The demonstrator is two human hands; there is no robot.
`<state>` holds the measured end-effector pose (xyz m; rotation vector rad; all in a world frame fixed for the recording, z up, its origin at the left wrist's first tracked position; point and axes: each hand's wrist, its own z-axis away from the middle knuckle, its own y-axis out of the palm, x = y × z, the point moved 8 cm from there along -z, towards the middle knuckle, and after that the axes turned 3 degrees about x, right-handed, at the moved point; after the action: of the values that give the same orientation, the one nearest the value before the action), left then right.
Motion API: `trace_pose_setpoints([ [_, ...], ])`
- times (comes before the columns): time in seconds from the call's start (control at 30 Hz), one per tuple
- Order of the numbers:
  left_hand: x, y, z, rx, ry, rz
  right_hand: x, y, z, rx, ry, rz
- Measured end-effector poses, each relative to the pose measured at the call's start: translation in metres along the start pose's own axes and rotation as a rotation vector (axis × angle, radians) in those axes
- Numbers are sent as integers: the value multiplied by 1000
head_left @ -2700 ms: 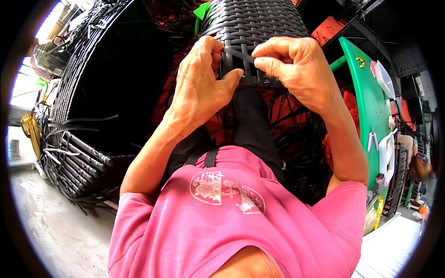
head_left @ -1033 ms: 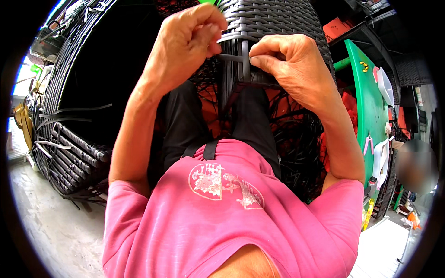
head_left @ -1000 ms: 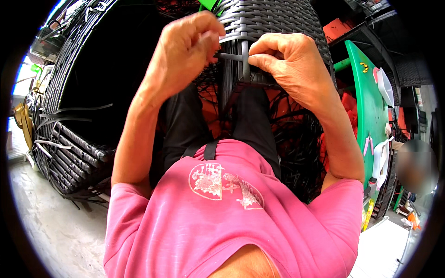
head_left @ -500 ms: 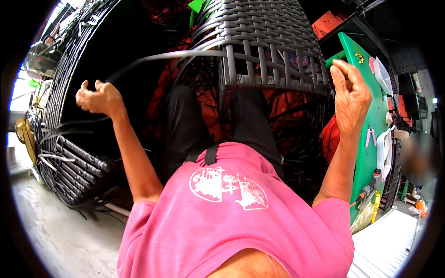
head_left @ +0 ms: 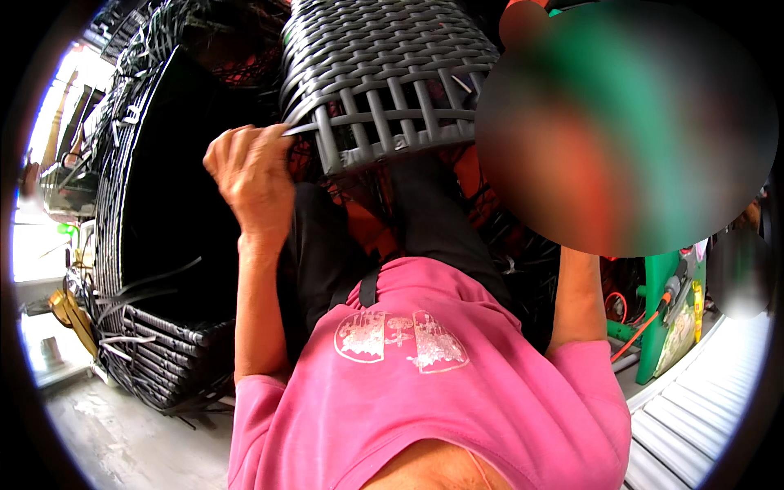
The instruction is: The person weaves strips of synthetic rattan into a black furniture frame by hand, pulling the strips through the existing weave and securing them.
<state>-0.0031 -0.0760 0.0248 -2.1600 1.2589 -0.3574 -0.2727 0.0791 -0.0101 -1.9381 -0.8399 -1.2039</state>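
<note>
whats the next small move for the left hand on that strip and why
Probably draw the grey strip snug leftward. The left hand is closed on its end at the edge of the woven panel, where open uprights show an unfinished row. The right hand is hidden by a blur.

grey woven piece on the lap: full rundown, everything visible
The grey woven piece looks like flat plastic wicker strips. Its upper part is tightly woven; the lower edge is open, with upright strips and one crosswise strand. It sits tilted above the black-trousered legs. The left hand grips a strand at its lower left corner. Its right side is blurred out.

Concrete floor (head_left: 122, 441), stacked dark wicker frames (head_left: 155, 245) left, daylight behind.
</note>
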Motion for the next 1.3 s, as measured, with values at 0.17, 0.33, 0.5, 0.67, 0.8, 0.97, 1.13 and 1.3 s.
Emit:
trace_pose_setpoints([
  [0.17, 117, -5, 61, -244, -299, -206, -26, -11, -6, 114, 69, 225],
  [0.33, 308, 28, 322, 556, -1069, -787, 18, -18, -9, 93, -187, 450],
  [0.5, 201, 18, 221, -286, -1021, -264, 22, -26, -14, 150, -232, 471],
  [0.67, 31, -6, 41, -256, -392, 214, 11, -41, -14, 83, 116, 358],
  [0.8, -17, -5, 7, -46, 29, 267, 41, -29, -26, 152, -192, 518],
  [0.97, -20, -2, 7, -20, -93, 393, 65, -29, -25, 150, -297, 485],
  [1.13, 31, -12, 37, -229, -236, 139, 56, 5, -36, 230, -234, 377],
  [1.3, 200, 2, 202, -318, -1262, -164, 35, -15, -40, 343, -129, 270],
])
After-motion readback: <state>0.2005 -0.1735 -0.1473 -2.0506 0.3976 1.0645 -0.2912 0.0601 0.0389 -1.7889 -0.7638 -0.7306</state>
